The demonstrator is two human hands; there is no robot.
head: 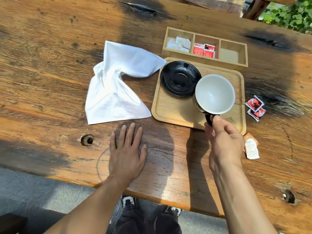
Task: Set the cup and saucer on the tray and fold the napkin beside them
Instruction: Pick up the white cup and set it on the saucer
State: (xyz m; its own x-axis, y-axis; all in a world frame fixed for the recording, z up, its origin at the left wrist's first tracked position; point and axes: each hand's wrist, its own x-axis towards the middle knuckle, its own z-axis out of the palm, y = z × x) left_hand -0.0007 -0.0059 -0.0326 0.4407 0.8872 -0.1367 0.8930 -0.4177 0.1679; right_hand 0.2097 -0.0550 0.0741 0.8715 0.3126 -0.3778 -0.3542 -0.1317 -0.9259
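Right hand (224, 139) pinches the black handle of the cup (214, 94) (white glazed bowl, dark outside), held tilted over the wooden tray (170, 112). The glossy black round saucer (179, 78) sits on the tray's far left corner. Left hand (126, 149) rests flat, fingers straight, on the rough plank table (50, 81). The crumpled white cloth napkin (116, 85) lies left of the tray, 1 corner overlapping its rim.

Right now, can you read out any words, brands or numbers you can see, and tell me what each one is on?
No text can be read.
White packets in the box: grey print, too small.
Red packets in the box: red, black and white design, blurred.
Red packets on the table: same design, unreadable.
Torn packet near the right hand: faint print, too blurred.
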